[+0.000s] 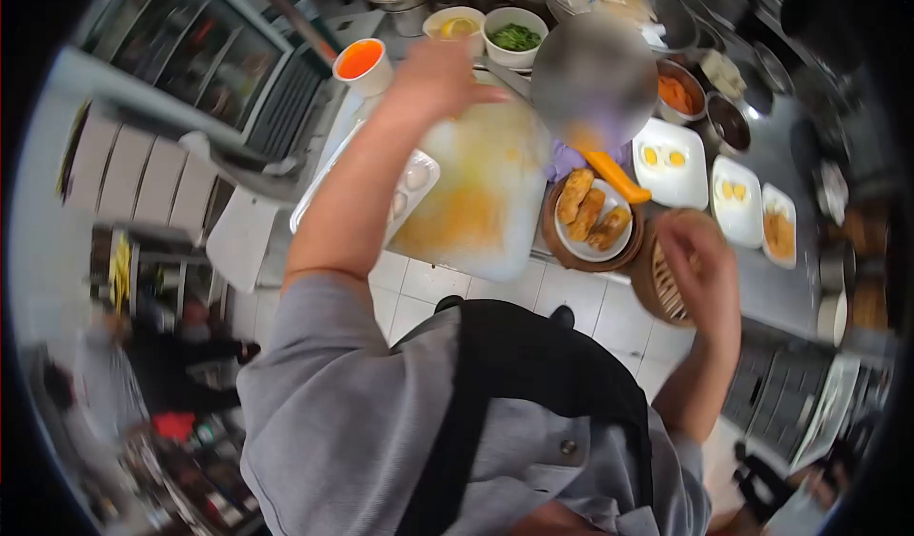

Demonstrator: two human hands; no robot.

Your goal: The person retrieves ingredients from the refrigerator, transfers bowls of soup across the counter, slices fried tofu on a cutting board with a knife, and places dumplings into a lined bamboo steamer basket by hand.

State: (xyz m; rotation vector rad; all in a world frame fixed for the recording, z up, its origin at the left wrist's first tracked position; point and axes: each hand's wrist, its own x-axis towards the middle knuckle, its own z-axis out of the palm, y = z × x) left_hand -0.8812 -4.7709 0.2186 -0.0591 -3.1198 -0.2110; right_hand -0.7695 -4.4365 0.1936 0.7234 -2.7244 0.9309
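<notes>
My left hand (443, 79), smeared by motion, is over the back edge of a stained white cutting board (509, 241). Its thumb sticks out; the other fingers are too blurred to tell what they hold. Loosely curled, my right hand (705, 260) hovers by a bamboo steamer (652, 293), fingers apart with nothing visible in them. Between the hands, a bamboo steamer (557, 243) holds a white plate with fried rolls (586, 210). Behind it are a blurred round metal item (595, 79) and an orange handle (619, 179).
A white tray with eggs (414, 176) sits left of the board. Along the back stand a cup of orange liquid (362, 65) and a bowl of chopped greens (514, 37). White dishes with halved eggs (671, 179) are at right. Other people (167, 365) appear at lower left.
</notes>
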